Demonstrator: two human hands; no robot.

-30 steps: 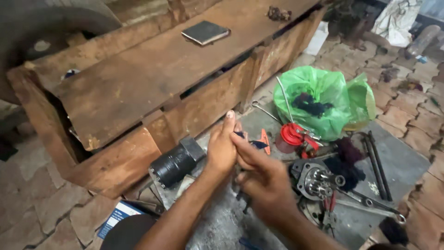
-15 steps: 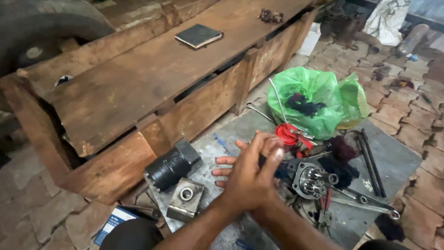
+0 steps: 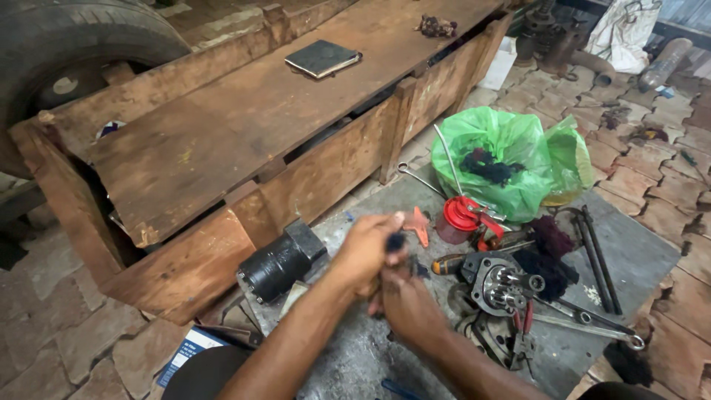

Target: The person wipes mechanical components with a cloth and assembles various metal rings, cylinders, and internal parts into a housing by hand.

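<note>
1. The left hand point(image 3: 364, 250) and the right hand point(image 3: 406, 302) meet over the near-left part of a grey metal sheet point(image 3: 637, 252) lying on the brick floor, beside a long wooden bench point(image 3: 222, 141).
2. The left hand is closed: thumb and fingertips pinch a small dark piece point(image 3: 395, 241), which sticks up just above the fingers. What kind of piece it is cannot be told.
3. The right hand sits just below and toward the person, touching the left hand, its fingers curled up toward the same piece. Whether it grips anything cannot be told; its palm is turned away.
4. The relation that matters: the small dark piece lies up and away from the right hand, at the left hand's fingertips, so the left hand has it and the right is the near helper. The piece is too small to give a long axis.
5. Left of the hands, at the sheet's left edge, a black cylinder point(image 3: 283, 261) lies on its side, long axis running toward the bench.
6. Right of the hands, near but apart: a round metal housing with gears point(image 3: 500, 285), a red oil can point(image 3: 461, 217), dark rags point(image 3: 544, 255), wrenches point(image 3: 585, 318) and a green plastic bag point(image 3: 511, 152) at the far edge.
</note>
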